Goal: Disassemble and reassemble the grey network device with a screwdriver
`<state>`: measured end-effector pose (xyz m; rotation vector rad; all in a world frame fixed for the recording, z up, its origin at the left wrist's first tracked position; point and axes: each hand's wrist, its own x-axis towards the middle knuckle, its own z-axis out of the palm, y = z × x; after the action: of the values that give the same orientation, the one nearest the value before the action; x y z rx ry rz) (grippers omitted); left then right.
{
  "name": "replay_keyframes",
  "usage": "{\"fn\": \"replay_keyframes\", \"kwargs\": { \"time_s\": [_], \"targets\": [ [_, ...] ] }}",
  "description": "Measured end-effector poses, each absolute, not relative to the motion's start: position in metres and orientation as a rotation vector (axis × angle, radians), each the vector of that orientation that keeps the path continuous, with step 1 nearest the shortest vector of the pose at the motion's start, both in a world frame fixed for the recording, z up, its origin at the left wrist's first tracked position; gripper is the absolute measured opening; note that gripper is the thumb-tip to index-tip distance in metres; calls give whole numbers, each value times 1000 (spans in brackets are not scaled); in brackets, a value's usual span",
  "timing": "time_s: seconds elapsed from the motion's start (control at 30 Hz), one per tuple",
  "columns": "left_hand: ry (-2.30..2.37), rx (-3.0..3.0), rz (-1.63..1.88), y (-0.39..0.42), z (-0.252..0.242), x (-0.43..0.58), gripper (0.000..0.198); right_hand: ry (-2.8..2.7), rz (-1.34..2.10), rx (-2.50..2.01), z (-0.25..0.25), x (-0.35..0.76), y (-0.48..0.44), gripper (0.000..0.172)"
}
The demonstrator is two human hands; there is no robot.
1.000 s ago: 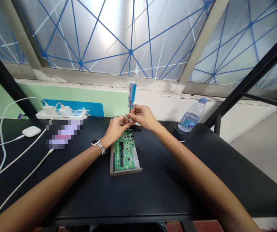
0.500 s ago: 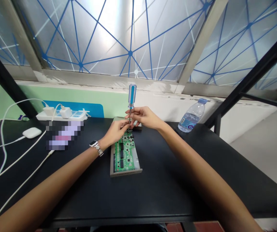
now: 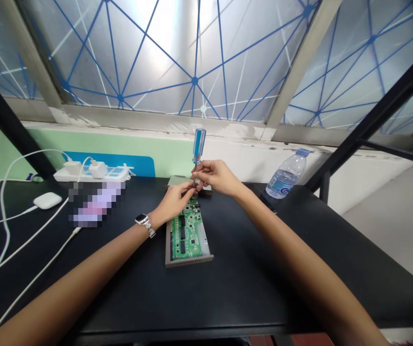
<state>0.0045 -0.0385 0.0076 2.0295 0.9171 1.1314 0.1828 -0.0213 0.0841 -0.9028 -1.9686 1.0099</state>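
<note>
A screwdriver [image 3: 199, 143] with a blue and clear handle stands nearly upright, handle on top, leaning slightly right. My right hand [image 3: 218, 177] pinches its metal shaft just under the handle. At the lower end of the shaft, the thumb and fingers of my left hand [image 3: 174, 202] are closed around it; they hide the tip. Beneath both hands lies an opened grey metal case [image 3: 189, 262] holding a green circuit board [image 3: 192, 235] with black chips. The far end of the board is partly covered by my fingers. A grey metal piece [image 3: 177, 181] sits behind my hands.
On the left are a white power strip [image 3: 62, 176] with chargers, a white earphone case [image 3: 47, 200], a blurred-out phone-like item [image 3: 96, 204] and loose white cables [image 3: 29, 245]. A water bottle [image 3: 286, 175] stands at right, beside a dark flat object [image 3: 268, 203]. Black frame bars flank the black table [image 3: 235, 288].
The screwdriver's handle has tipped slightly to the right. My right hand has shifted a little right, still on the shaft; my left hand remains beside the shaft's lower end.
</note>
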Motion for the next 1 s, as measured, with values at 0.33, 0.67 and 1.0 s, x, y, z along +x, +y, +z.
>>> {"fn": "replay_keyframes", "kwargs": {
  "time_s": [0.33, 0.67, 1.0],
  "targets": [
    [979, 2156, 1129, -42, 14, 5, 29, -1898, 964, -937, 85, 186, -22, 23],
    [997, 2159, 1130, -41, 15, 5, 29, -1864, 929, -955, 83, 179, -20, 31],
    [984, 2188, 1117, -41, 12, 5, 28, -1988, 1143, -981, 97, 186, -28, 23]
  ]
}}
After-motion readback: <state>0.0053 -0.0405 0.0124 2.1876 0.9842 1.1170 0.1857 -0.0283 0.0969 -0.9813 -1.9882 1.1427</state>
